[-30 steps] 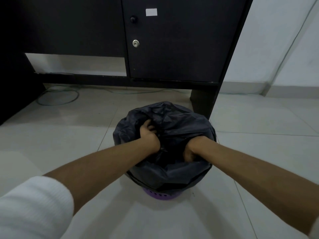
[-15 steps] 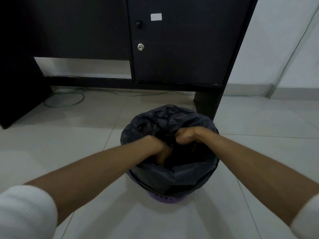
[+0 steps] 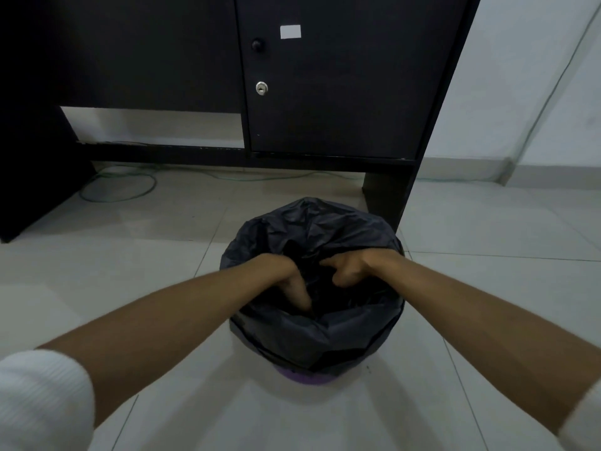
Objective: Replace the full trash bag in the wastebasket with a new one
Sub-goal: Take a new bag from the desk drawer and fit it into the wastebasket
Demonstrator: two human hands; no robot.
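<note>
Reaching into the trash bag [image 3: 312, 232] — it sits upright in the purple wastebasket [image 3: 305, 379] on the floor [image 3: 130, 255], straight below — both hands meet at its mouth: right hand [image 3: 353, 268] curled on bunched film, left hand [image 3: 289, 281] fingers dipped inside (grip hidden). Lifting likely means straight up.

Sticker [image 3: 290, 31]: small white rectangle high on the cabinet door [image 3: 344, 118]; blank as far as can be seen.
Lock [image 3: 261, 88]: round metal face on the same door; any marking is too small to read.
Bag [image 3: 325, 340]: plain black, no legible print.
Readable text: none.
</note>
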